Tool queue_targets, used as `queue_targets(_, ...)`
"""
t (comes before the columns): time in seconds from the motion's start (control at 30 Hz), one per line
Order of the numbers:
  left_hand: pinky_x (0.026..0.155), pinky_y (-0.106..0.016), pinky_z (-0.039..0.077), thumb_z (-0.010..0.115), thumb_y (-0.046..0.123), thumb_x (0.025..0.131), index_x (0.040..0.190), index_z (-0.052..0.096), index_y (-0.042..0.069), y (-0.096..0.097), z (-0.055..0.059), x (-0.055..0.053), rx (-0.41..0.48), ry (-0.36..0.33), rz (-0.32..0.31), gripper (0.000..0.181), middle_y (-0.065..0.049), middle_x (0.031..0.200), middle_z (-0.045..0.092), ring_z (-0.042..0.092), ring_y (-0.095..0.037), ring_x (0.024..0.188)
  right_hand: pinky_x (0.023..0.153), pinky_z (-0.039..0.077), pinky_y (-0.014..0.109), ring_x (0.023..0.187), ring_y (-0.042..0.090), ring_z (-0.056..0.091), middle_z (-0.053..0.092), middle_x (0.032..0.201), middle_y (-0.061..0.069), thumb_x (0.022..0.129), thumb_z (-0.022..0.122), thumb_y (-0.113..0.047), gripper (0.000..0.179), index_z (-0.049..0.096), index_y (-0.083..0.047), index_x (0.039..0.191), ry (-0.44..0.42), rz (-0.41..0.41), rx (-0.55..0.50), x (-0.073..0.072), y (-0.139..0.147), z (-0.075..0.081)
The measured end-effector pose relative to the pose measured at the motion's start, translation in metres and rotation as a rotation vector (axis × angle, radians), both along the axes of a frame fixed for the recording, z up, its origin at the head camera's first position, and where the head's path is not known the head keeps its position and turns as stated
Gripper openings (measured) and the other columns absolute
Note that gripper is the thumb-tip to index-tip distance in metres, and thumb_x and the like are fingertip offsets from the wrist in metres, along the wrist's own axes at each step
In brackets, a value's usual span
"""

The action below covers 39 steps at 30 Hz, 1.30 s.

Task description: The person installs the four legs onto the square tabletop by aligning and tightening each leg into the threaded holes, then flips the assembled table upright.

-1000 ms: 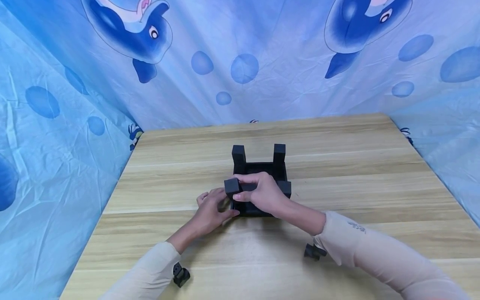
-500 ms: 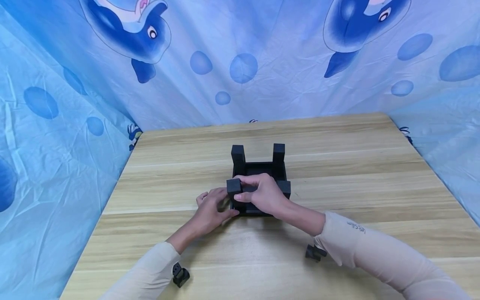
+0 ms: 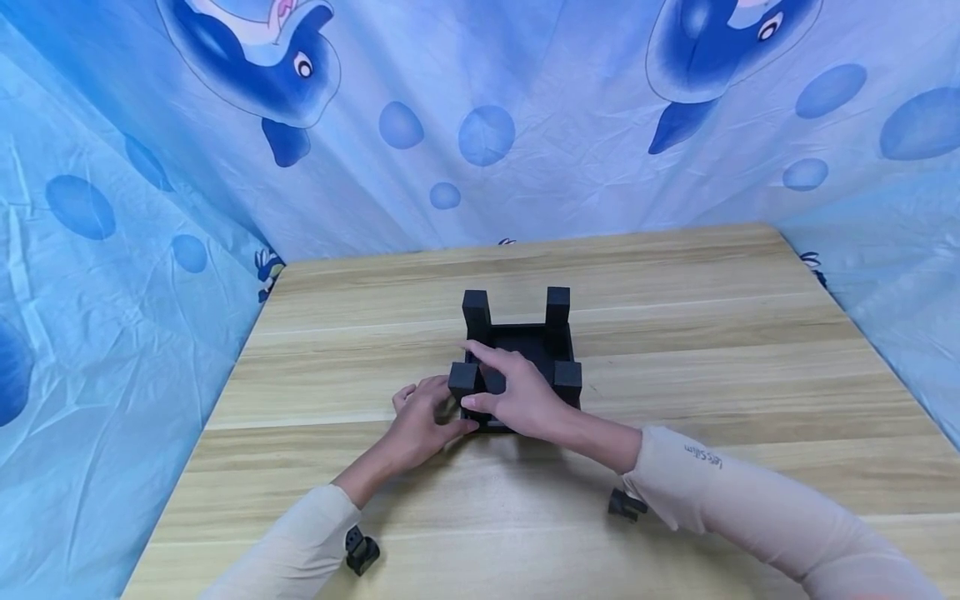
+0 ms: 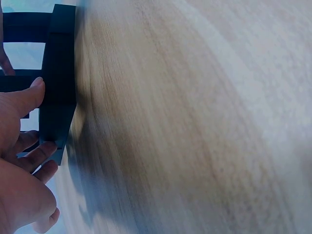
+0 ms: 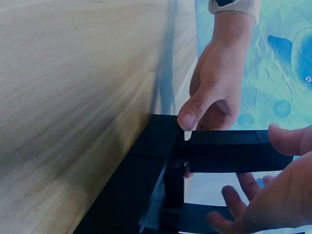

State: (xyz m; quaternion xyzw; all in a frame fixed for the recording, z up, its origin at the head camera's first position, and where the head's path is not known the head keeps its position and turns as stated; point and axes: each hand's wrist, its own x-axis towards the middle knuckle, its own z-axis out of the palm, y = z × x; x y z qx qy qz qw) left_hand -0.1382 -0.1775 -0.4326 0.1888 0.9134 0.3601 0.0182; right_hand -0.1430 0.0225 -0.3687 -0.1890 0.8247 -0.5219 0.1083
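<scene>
A small black square stool-like piece (image 3: 517,327) lies upside down on the table, its legs pointing up. My left hand (image 3: 422,423) grips its near-left corner, thumb on the front edge and fingers along the left side. The near-left leg (image 3: 464,378) stands between my right hand's (image 3: 525,398) thumb and index finger. In the right wrist view a narrow neck shows between this leg (image 5: 229,152) and the base (image 5: 126,190). There the right thumb lies at the leg's free end while the other fingers spread loosely away from it.
The wood-grain table (image 3: 712,333) stretches around the piece on all sides. Blue curtains (image 3: 525,167) printed with dolphins and bubbles hang behind and beside it. A black wrist camera (image 3: 362,552) sits at the left sleeve, another camera (image 3: 627,505) at the right.
The near-left leg has turned slightly between the frames. My right index finger has straightened and moved off the leg toward the back. The left hand stays in place.
</scene>
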Motion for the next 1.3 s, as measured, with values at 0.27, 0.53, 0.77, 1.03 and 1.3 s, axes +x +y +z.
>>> queue_targets(0.27,0.102,-0.054,0.010,0.080,0.028,0.079,0.129,0.061,0.021,0.000,0.000,-0.001,-0.006,0.003,0.004,0.054,0.002,0.131,0.058,0.044,-0.020,0.128,0.094,0.042,0.046,0.113,0.025,0.049,0.057,0.122,0.003,0.083,0.075,-0.011,0.047,0.060,-0.020,0.126,0.021,0.060,0.001,-0.010,-0.004,-0.001)
queue_targets(0.53,0.101,-0.053,0.012,0.081,0.028,0.079,0.129,0.060,0.024,0.001,-0.001,-0.001,-0.001,0.021,0.000,0.054,0.002,0.133,0.057,0.045,-0.020,0.128,0.070,0.043,0.032,0.086,0.021,0.049,0.052,0.098,0.005,0.076,0.083,-0.030,0.046,0.049,-0.017,0.104,0.039,0.000,0.058,-0.018,-0.008,-0.008)
queue_targets(0.77,0.101,-0.054,0.011,0.080,0.028,0.079,0.127,0.062,0.023,0.001,-0.001,-0.001,-0.005,0.013,0.006,0.052,0.003,0.130,0.058,0.045,-0.020,0.127,0.098,0.040,0.044,0.122,0.019,0.045,0.051,0.132,0.002,0.088,0.072,-0.022,0.054,0.046,-0.019,0.135,0.063,0.101,-0.001,-0.010,0.000,-0.006)
queue_targets(1.03,0.100,-0.056,0.014,0.081,0.029,0.078,0.119,0.065,0.026,0.001,-0.002,-0.001,-0.014,0.057,0.012,0.045,0.005,0.125,0.062,0.048,-0.022,0.124,0.104,0.038,0.040,0.131,0.016,0.042,0.055,0.135,-0.003,0.096,0.057,-0.007,0.041,0.057,-0.018,0.135,0.200,0.232,-0.029,-0.006,0.005,0.006)
queue_targets(1.3,0.100,-0.057,0.012,0.082,0.030,0.077,0.120,0.064,0.027,0.001,-0.002,-0.001,-0.004,0.059,0.004,0.046,0.008,0.126,0.061,0.047,-0.022,0.125,0.101,0.021,0.047,0.124,0.011,0.042,0.059,0.129,-0.007,0.095,0.058,-0.008,0.041,0.058,-0.020,0.134,0.359,0.286,0.122,-0.014,0.004,0.006)
